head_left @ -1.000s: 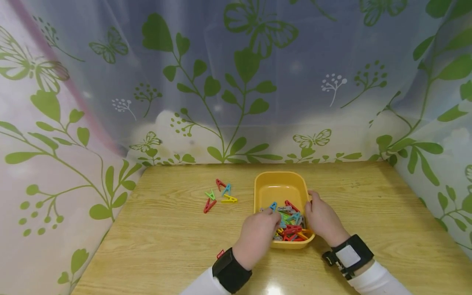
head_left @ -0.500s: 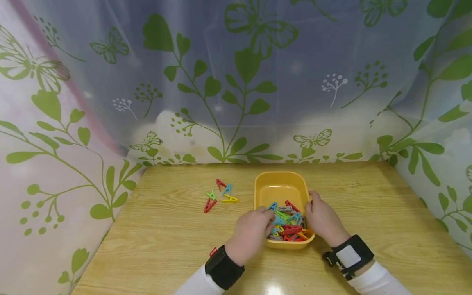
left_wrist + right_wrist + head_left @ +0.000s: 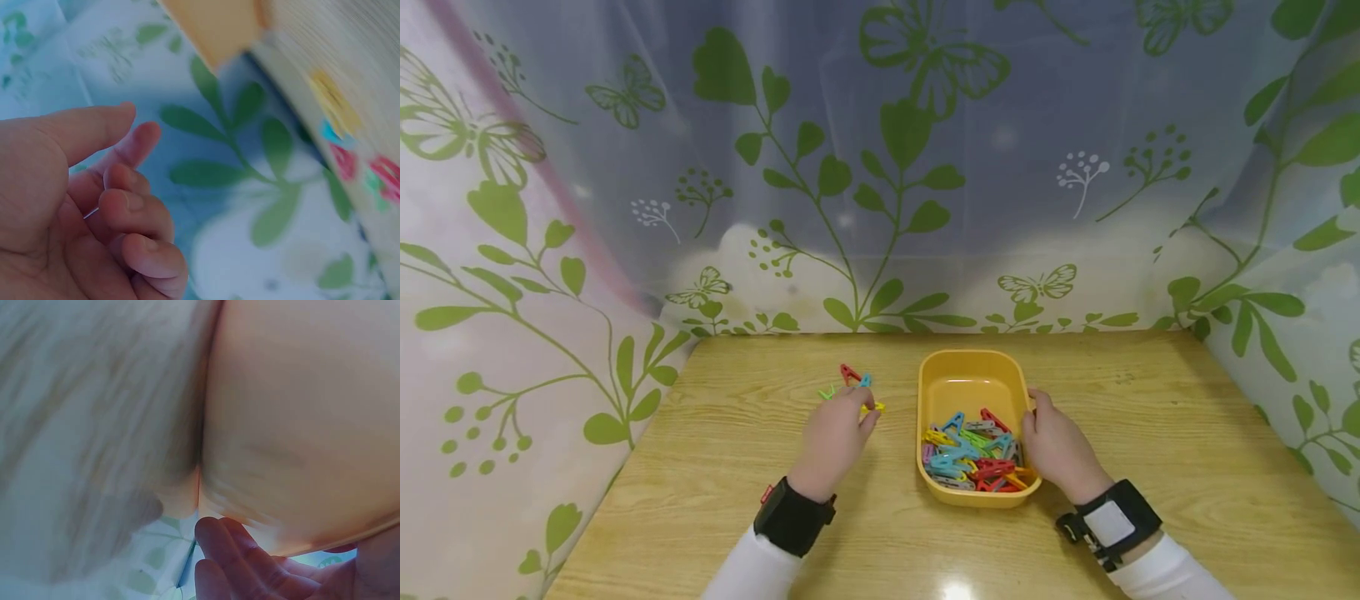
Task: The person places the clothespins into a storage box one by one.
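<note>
A yellow plastic tub (image 3: 973,362) stands on the table, with many coloured clothespins (image 3: 994,468) heaped in its near half. My right hand (image 3: 1063,450) grips the tub's right rim; in the right wrist view its fingers (image 3: 250,562) lie against the outer wall. Over the loose clothespins left of the tub hovers my left hand (image 3: 831,442), fingers loosely bent. Nothing shows between thumb and fingers in the left wrist view. Around it I see a red clothespin (image 3: 849,373), a blue one (image 3: 865,380), a green one (image 3: 826,392) and a yellow one (image 3: 877,407), partly covered.
The wooden table (image 3: 700,467) reaches back to a curtain (image 3: 805,167) printed with leaves and butterflies. More curtain hangs along the left and right sides. A black band (image 3: 793,517) circles the left wrist, another (image 3: 1116,523) the right.
My left hand has left the tub and moved left over the loose clothespins, covering one red clothespin. The right hand and the tub have stayed in place.
</note>
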`<action>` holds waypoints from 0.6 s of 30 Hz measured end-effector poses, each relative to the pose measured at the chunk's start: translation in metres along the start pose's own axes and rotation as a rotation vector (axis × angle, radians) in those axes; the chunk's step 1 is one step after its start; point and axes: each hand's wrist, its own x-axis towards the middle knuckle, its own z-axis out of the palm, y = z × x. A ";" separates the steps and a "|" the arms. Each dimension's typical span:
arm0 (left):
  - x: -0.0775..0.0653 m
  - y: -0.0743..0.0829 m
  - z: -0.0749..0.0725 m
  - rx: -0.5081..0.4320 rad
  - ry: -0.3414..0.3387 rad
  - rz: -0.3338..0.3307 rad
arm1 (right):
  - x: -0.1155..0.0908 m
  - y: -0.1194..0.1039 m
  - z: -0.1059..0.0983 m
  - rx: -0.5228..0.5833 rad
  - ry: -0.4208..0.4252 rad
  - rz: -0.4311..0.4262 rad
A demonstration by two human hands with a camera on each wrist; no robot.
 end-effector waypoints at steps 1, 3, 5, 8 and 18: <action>0.001 -0.008 -0.001 0.006 -0.003 -0.027 | 0.000 0.000 0.000 0.002 -0.002 0.003; 0.002 -0.022 -0.001 0.006 -0.025 -0.081 | 0.000 0.000 0.000 0.003 -0.003 0.005; 0.003 -0.034 0.000 0.012 -0.045 -0.118 | 0.000 0.001 -0.001 0.005 -0.005 0.005; 0.003 -0.045 0.001 0.019 -0.064 -0.148 | 0.001 0.001 -0.001 0.004 -0.008 0.001; 0.005 -0.064 0.014 0.105 -0.108 -0.159 | 0.001 0.002 0.001 -0.003 -0.002 -0.002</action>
